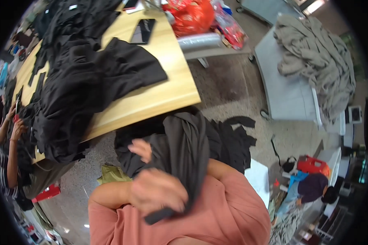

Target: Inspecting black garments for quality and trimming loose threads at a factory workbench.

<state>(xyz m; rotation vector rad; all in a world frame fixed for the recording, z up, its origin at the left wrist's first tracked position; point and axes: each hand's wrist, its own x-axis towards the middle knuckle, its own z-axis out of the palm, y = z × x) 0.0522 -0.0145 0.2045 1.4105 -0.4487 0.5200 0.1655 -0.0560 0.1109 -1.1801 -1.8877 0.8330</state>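
Observation:
A long dark grey cloth (188, 147) hangs over my right forearm, close to my chest. My left hand (157, 192) is closed around its lower end, just in front of my pink shirt. My right hand (141, 149) sticks out from under the cloth's left edge, fingers curled against the fabric. More black fabric pieces (233, 141) lie heaped on the floor just behind the cloth, below the table's near corner.
A wooden table (167, 92) carries a large heap of black garments (81, 81) and a dark flat device (143, 30). Another person's hands (12, 122) work at its left end. A grey cloth pile (319, 57) lies on a grey table to the right. A second person (313, 188) crouches at lower right.

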